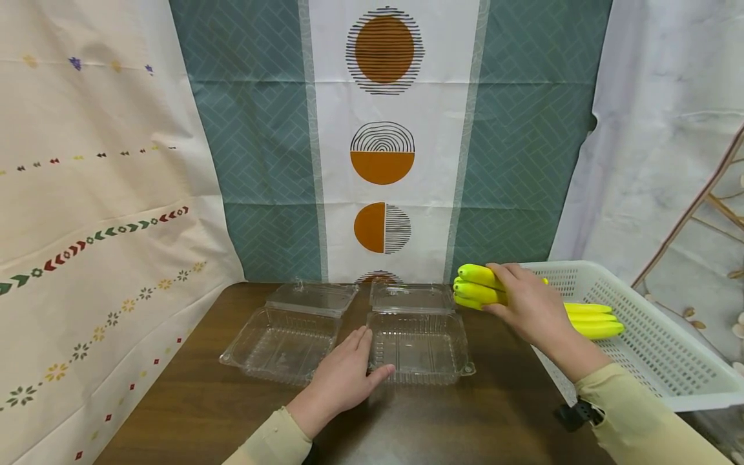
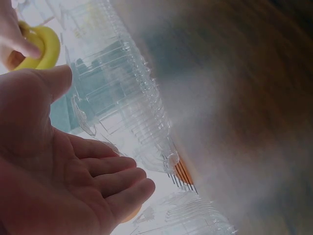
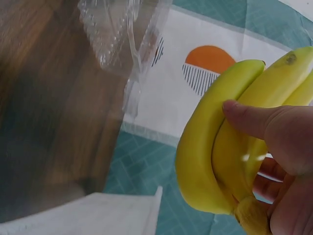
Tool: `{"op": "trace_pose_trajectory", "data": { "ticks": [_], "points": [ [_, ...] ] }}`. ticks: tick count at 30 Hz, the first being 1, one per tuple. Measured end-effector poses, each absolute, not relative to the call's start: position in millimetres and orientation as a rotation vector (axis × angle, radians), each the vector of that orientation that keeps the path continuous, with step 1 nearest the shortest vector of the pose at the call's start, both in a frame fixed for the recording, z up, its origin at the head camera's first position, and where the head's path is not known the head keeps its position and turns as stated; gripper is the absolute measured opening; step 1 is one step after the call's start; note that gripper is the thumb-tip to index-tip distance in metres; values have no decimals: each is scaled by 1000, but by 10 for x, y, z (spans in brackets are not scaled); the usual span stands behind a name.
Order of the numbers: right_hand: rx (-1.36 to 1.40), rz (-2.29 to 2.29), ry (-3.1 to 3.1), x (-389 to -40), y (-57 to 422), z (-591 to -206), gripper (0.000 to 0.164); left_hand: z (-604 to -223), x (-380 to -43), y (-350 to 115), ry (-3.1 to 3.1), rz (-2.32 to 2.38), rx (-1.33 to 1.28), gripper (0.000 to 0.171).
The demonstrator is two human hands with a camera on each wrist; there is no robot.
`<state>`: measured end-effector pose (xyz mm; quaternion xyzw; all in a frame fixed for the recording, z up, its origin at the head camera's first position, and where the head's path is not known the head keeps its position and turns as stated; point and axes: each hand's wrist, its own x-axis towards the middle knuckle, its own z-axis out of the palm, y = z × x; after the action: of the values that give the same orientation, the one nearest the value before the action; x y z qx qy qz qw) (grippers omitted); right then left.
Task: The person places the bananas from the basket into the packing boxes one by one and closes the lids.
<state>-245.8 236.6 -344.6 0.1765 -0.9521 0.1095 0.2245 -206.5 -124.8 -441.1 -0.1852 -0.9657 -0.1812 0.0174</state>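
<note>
The right hand grips a banana bunch; the outstretched left hand is beside a clear container.

A basket holding bananas stands right of two containers.

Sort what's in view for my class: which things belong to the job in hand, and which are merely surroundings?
Likely part of the job:
- held banana bunch
- bananas in the basket
- white basket
- open clear container at left
- open clear container at right

Likely surroundings:
- brown table
- green-and-white backdrop
- cream patterned cloth
</note>
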Motion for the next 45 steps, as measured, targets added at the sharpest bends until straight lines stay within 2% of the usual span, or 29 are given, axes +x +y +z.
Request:
{"op": "trace_pose_trajectory", "data": {
  "ticks": [10,45],
  "points": [
    [585,332,-2568,-2524,2140,-3562,78,-4409,-2062,-1251,-2987,-562,-578,93],
    [665,359,-2592,-2675,1442,-3990,77,-4406,-2074,-1251,-2999,-550,-572,94]
  ]
}}
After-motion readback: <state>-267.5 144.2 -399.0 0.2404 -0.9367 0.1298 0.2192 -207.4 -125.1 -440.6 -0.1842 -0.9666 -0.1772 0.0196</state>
